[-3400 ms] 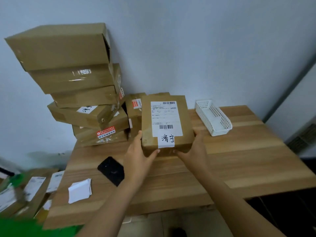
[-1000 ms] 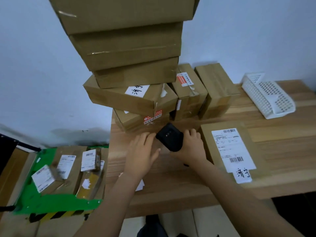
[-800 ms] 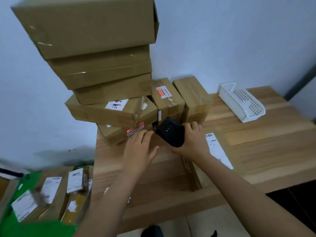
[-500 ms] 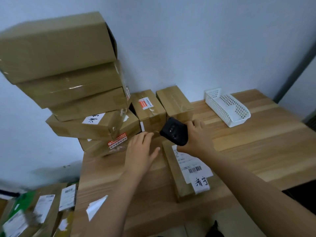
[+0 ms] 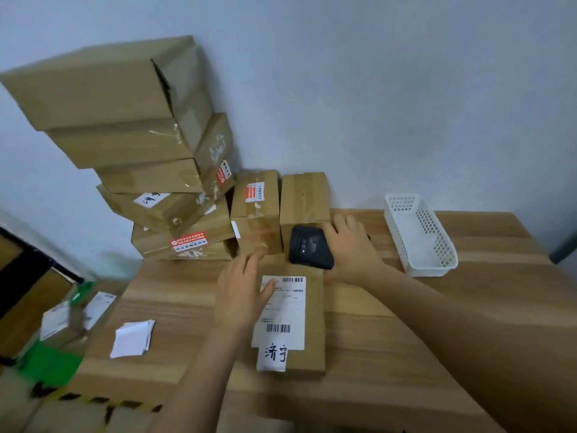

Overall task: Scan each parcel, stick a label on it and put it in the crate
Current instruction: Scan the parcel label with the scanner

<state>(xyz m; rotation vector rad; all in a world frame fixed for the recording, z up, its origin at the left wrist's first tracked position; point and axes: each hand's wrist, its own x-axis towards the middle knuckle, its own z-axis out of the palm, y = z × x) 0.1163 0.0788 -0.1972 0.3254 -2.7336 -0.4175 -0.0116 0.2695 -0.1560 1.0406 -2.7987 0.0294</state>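
Observation:
A flat brown parcel (image 5: 313, 323) lies on the wooden table (image 5: 406, 323) in front of me, with a white shipping label and a small handwritten label at its near end. My left hand (image 5: 242, 295) lies flat on the parcel's left side, fingers straight. My right hand (image 5: 351, 250) grips a black handheld scanner (image 5: 309, 246) just beyond the parcel's far end, its camera side facing up.
A leaning stack of cardboard boxes (image 5: 150, 151) fills the table's back left, with two smaller boxes (image 5: 281, 210) against the wall. A white perforated basket (image 5: 418, 235) sits at the right. A pile of blank labels (image 5: 132, 339) lies left. A green crate (image 5: 56, 360) with parcels stands on the floor.
I put the parcel down on the table and my right hand picked up the scanner. The scanner now sits over the parcel's far end, and my left hand has moved onto the parcel.

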